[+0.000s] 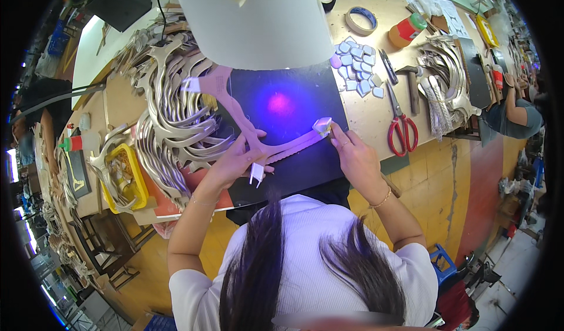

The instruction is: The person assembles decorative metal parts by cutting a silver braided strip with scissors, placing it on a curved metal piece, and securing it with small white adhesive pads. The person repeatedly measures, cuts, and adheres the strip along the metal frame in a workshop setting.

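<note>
A pink branching cut-out piece (258, 140) lies on a black mat (294, 102) under violet light. My left hand (238, 160) presses down on the piece near its fork, with a small white block (257, 172) at its fingers. My right hand (352, 152) pinches a small pale faceted stone (322, 125) and sets it against the end of the piece's right arm.
A white lamp shade (252, 19) hangs over the mat. Stacked silver curved cut-outs (176, 113) lie at left beside a yellow tray (126, 178). Pale stones (357, 66), red scissors (401, 128), a hammer (411, 84), a tape roll (361, 19) and a jar (406, 30) sit right. Another person (517, 111) works at far right.
</note>
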The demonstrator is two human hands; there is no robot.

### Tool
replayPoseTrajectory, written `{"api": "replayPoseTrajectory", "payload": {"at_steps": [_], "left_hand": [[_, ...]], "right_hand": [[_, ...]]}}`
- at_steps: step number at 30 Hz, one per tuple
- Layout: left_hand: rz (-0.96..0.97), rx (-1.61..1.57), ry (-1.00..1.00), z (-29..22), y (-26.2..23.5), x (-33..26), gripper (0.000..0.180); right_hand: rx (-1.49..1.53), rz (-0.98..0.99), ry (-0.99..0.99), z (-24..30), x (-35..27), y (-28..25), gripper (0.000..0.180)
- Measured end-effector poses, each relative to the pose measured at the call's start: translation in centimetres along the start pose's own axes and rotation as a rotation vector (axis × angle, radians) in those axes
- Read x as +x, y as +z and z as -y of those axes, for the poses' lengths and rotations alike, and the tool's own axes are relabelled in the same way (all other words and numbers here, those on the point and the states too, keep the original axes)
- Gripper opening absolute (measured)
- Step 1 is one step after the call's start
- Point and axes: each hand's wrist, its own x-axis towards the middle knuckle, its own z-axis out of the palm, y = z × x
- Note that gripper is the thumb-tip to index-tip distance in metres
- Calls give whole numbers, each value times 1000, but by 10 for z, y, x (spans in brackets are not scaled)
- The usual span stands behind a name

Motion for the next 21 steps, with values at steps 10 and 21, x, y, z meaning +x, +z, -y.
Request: {"api": "replayPoseTrajectory", "payload": {"at_steps": [10, 21], "left_hand": [[75, 134, 168, 15, -20, 19, 36], [-68, 130, 200, 10, -8, 15, 42]], "right_hand": [[54, -76, -17, -4, -6, 8, 40], [141, -251, 1, -3, -1, -6, 38]]}}
